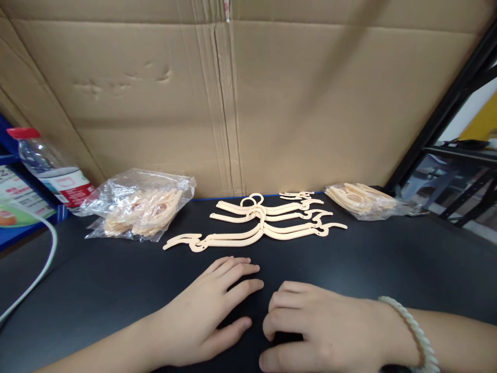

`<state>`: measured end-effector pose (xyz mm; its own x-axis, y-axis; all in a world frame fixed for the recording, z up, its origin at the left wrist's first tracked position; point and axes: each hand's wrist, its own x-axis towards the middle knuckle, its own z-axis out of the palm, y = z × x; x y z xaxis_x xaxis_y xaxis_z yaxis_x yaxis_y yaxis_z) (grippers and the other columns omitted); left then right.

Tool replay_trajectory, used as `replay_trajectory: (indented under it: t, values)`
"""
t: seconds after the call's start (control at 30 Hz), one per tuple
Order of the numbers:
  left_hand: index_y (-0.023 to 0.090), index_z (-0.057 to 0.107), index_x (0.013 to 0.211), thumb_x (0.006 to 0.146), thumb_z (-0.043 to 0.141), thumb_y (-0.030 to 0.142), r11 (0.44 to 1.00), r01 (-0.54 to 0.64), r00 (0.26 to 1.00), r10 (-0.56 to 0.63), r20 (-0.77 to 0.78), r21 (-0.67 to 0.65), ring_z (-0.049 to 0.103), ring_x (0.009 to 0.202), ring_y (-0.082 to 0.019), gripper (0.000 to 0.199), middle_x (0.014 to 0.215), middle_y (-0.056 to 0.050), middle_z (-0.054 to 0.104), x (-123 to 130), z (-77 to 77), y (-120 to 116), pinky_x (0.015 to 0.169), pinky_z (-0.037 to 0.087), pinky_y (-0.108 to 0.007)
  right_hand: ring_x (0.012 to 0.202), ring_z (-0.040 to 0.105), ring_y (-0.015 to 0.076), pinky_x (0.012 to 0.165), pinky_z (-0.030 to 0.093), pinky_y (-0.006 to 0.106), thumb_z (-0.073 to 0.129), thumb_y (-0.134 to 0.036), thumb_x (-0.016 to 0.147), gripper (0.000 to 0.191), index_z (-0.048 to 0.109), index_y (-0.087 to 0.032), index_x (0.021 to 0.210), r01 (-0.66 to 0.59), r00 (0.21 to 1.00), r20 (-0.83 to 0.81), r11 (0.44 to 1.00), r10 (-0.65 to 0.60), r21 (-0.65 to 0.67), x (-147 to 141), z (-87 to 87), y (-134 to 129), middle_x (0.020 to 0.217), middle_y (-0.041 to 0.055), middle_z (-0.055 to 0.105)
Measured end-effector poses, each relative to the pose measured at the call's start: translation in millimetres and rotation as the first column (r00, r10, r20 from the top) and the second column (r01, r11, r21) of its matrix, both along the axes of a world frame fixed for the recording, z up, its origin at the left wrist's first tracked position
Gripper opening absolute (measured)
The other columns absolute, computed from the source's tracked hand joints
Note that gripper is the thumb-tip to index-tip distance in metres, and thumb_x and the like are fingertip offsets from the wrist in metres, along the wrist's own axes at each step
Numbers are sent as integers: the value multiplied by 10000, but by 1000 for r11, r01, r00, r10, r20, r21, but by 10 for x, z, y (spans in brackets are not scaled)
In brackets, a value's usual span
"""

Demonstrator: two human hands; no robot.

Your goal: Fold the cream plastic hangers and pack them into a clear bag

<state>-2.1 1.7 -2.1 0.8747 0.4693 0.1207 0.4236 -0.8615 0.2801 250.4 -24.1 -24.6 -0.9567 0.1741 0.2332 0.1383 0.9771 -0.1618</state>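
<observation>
Near the front edge of the black desk [97, 295], the left hand [198, 311] lies palm down with its fingers loosely extended, released and gripping nothing, while the right hand [322, 329] beside it has its fingers curled under, and I cannot tell whether they grasp anything. Beyond both hands, cream hangers [289, 228] lie along the middle of the back edge, between a clear bag of similar pieces [140, 210] toward the back left corner and another bag [359, 199] toward the back right corner
</observation>
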Motion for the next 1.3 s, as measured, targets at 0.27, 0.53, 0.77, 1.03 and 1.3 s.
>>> replay_trajectory:
  t: [0.27, 0.53, 0.77, 1.03, 1.3]
  values:
    - [269, 494, 1336, 864, 571, 237, 1000, 13, 999, -13, 44, 2, 447, 1289, -310, 479, 1383, -89, 523, -15, -23, -2, 1087, 365, -489, 919, 533, 203, 849, 414, 356, 508, -384, 959, 286, 636, -145, 1051, 242, 949, -184, 965, -256, -98, 194, 173, 361, 964, 82, 626]
    - [259, 523, 1289, 856, 558, 221, 999, -8, 994, 3, 109, 49, 448, 1271, -293, 437, 1356, -87, 530, -9, -107, -23, 1076, 362, -464, 926, 596, 231, 842, 461, 341, 543, -162, 889, 149, 684, -158, 936, 876, 473, -261, 480, -841, 40, 799, 306, 1230, 931, 80, 695]
    - [251, 533, 1273, 870, 547, 259, 998, 30, 994, -35, 99, 55, 470, 1247, -294, 403, 1324, -101, 545, -10, -47, -15, 1037, 390, -445, 979, 620, 205, 876, 512, 410, 581, -271, 949, 181, 630, -152, 1077, 959, 268, -40, 262, -963, 108, 1136, 409, 1881, 1101, 77, 640]
    - [232, 535, 1266, 874, 552, 285, 997, 45, 996, -49, 75, 57, 478, 1243, -297, 396, 1313, -120, 548, -11, -4, -26, 1028, 393, -446, 949, 627, 195, 828, 542, 379, 574, -313, 959, 227, 611, -161, 1124, 963, 243, 73, 250, -967, 103, 1144, 158, 2001, 1142, 87, 617]
    - [238, 541, 1265, 876, 554, 279, 999, 41, 995, -44, 90, 34, 476, 1249, -294, 391, 1313, -112, 551, -16, 6, -17, 1034, 394, -449, 966, 625, 201, 878, 511, 409, 571, -263, 956, 157, 643, -144, 1031, 965, 263, -135, 261, -955, 37, 1083, 243, 1855, 1065, 72, 650]
